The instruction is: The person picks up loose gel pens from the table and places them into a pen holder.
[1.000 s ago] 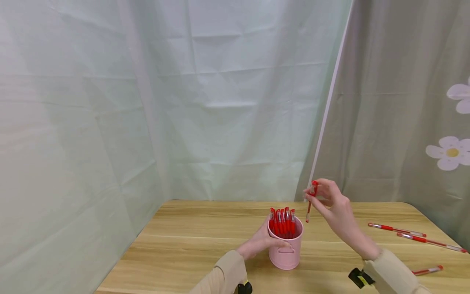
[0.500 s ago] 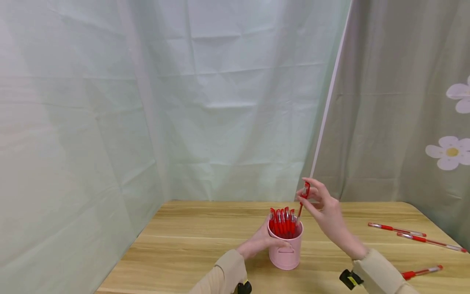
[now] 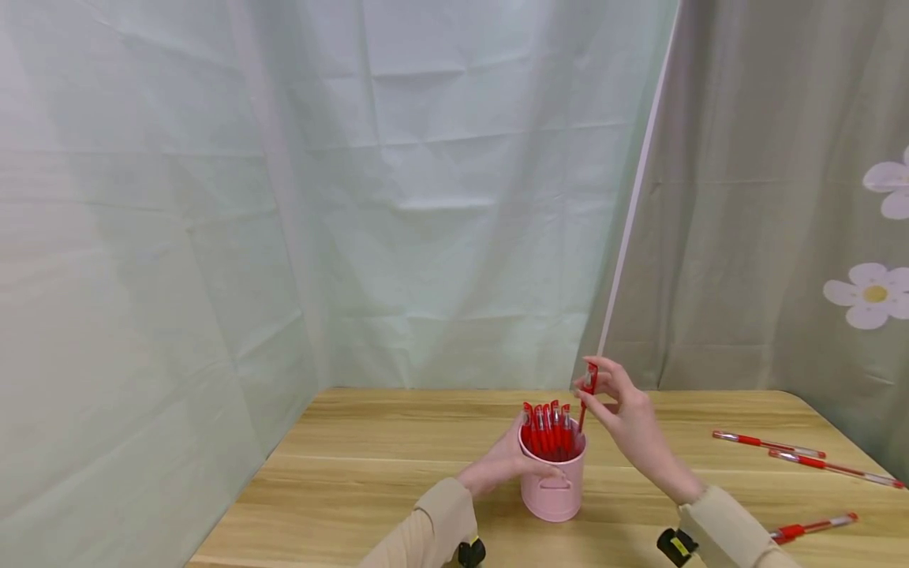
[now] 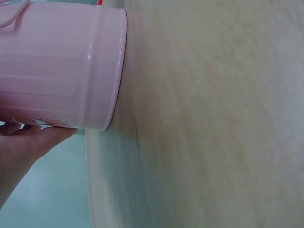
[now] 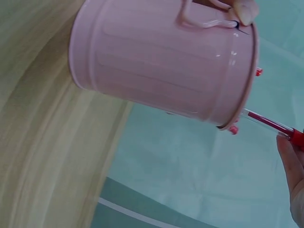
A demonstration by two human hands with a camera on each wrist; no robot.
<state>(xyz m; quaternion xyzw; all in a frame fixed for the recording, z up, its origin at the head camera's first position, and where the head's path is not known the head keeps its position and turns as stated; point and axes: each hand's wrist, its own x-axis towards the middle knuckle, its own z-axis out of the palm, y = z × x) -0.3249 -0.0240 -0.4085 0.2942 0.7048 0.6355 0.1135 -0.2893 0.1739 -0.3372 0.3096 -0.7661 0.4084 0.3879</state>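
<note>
A pink metal bucket (image 3: pixel 552 498) stands upright on the wooden table, with several red-capped pens (image 3: pixel 545 430) bunched at the left of its opening. My left hand (image 3: pixel 500 467) grips it from the left, the thumb across the front near the small handle. At the right rim my right hand (image 3: pixel 628 406) pinches a red gel pen (image 3: pixel 589 380) by its capped end. The pen points down, its lower end inside the rim. In the right wrist view its clear barrel (image 5: pixel 267 121) enters the bucket's mouth. The left wrist view shows the bucket's side (image 4: pixel 52 66) against my left fingers.
Two red pens (image 3: pixel 768 444) (image 3: pixel 834 468) lie on the right of the wooden table (image 3: pixel 355 473). Another red pen (image 3: pixel 817 527) lies nearer, partly behind my right sleeve (image 3: pixel 731 528). Pale curtains hang behind the table.
My right hand has moved left and down with its pen, from beside the bucket to over its right rim, and the pen's lower end has gone inside. The left hand stays on the bucket.
</note>
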